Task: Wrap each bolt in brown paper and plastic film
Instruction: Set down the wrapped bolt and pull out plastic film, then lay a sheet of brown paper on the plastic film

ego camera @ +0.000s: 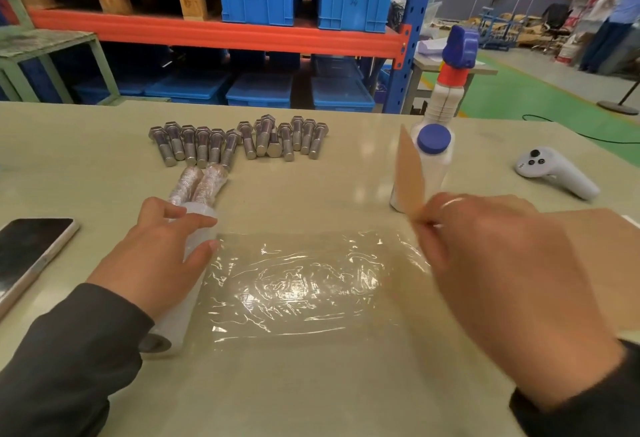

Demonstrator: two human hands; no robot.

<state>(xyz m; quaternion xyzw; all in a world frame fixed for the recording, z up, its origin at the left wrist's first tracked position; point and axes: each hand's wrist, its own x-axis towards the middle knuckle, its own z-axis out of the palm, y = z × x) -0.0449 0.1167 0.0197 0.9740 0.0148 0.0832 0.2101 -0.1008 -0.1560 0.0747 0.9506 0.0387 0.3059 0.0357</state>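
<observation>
We steady the film roll [180,263] with our left hand [162,253], fingers curled over it, so the plastic film [304,284] lies flat; our right hand [502,284] pinches brown paper [410,173] upright (motion-blurred). Bare bolts [239,140] wait behind.

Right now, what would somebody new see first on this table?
Probably the shiny plastic film spread flat in the middle, between the two hands. Behind it lies a row of bare metal bolts, and the right hand pinches a brown paper piece.
</observation>
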